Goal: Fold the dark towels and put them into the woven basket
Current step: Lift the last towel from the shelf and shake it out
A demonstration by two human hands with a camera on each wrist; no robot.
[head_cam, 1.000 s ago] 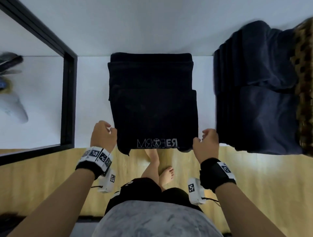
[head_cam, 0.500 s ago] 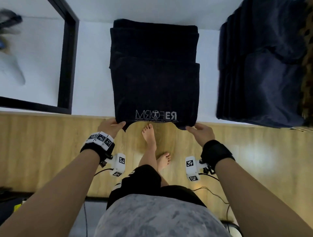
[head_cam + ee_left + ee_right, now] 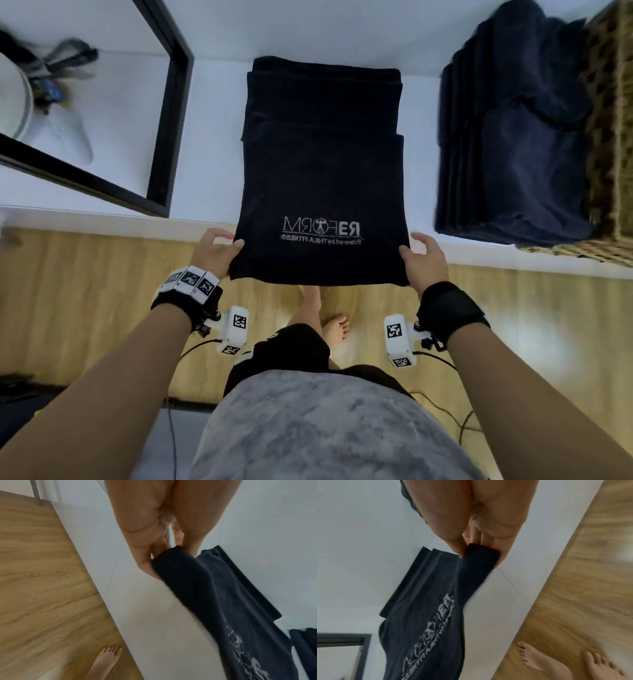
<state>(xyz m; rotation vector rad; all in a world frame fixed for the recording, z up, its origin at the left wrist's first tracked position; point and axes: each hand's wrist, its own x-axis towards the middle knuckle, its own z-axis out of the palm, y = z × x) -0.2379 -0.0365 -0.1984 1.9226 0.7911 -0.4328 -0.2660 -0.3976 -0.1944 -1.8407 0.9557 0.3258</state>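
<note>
Hands grip the near corners of a dark folded towel with white lettering (image 3: 323, 192): left hand (image 3: 214, 255) and right hand (image 3: 424, 262) pinch it, lifted off the white counter (image 3: 212, 164), probably for folding. Woven basket (image 3: 609, 144) of towels sits right.

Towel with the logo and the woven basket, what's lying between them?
Head view: a bare strip of white surface, then folded dark towels against the woven basket.

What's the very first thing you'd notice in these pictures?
The big dark towel with white mirrored lettering in the middle, lying on the white counter, its near corners pinched by the left hand and right hand. On the right, folded dark towels fill a woven basket.
</note>
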